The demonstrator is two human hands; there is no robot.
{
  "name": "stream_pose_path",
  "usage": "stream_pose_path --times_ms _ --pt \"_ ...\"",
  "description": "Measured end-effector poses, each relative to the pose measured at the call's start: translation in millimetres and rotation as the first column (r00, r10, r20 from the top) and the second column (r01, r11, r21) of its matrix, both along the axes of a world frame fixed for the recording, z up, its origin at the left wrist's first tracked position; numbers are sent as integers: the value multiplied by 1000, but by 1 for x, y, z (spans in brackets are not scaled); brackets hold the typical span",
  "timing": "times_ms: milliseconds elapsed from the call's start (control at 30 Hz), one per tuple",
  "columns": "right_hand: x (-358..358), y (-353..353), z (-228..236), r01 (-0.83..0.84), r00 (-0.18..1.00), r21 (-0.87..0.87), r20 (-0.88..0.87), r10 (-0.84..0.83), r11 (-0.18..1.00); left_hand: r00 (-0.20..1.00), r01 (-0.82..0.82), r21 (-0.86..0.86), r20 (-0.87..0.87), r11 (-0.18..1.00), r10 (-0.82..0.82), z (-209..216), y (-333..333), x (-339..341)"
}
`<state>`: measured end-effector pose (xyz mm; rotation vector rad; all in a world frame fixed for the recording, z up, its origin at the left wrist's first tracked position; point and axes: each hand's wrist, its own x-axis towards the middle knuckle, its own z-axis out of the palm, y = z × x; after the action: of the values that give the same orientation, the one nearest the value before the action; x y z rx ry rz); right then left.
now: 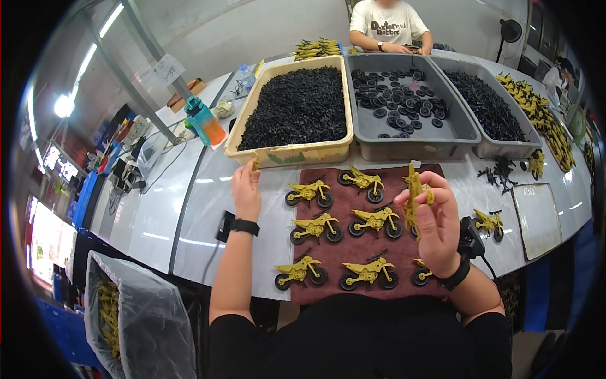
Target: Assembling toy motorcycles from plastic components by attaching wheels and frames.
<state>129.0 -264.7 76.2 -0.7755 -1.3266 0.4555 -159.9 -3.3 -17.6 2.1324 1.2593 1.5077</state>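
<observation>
In my raised right hand [439,218] is a yellow toy motorcycle body [413,201], pinched upright between thumb and fingers above the right side of a maroon cloth [319,294]. My left hand [245,191] is off the cloth's upper left corner, by the cream tub, its fingertips closed on a small yellow piece [255,165] that is mostly hidden. Several yellow toy motorcycles [372,271] with black wheels lie in rows on the cloth. Part of the right-hand column is covered by my right hand. Another toy motorcycle [488,221] lies on the table beyond my right wrist.
Behind the cloth stand a cream tub [297,158] of small black parts, a grey tub [416,150] of black wheels and another tub [505,150] of black parts. A teal bottle [203,123] stands left. Across the table, a person [388,28] works. A lined bin [151,316] holds yellow parts.
</observation>
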Motion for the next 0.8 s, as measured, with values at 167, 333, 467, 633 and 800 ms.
stream_pose_path --times_ms 167,333,467,633,800 --pt "14 -8 6 6 1000 -92 -21 -8 996 779 -160 -73 -622 984 81 -36 33 -20" --pt "27 -12 9 -57 978 -247 -209 4 967 943 21 -214 -319 977 -90 -18 32 -4" --pt "35 -11 3 -90 970 -363 -242 -1 927 895 -25 -43 -447 999 3 5 19 9" --pt "35 0 -2 228 882 -221 460 -105 948 829 546 -386 123 744 -545 84 -77 96" --pt "52 -2 3 193 692 -124 721 -45 973 526 732 -680 518 49 -674 104 -143 164"
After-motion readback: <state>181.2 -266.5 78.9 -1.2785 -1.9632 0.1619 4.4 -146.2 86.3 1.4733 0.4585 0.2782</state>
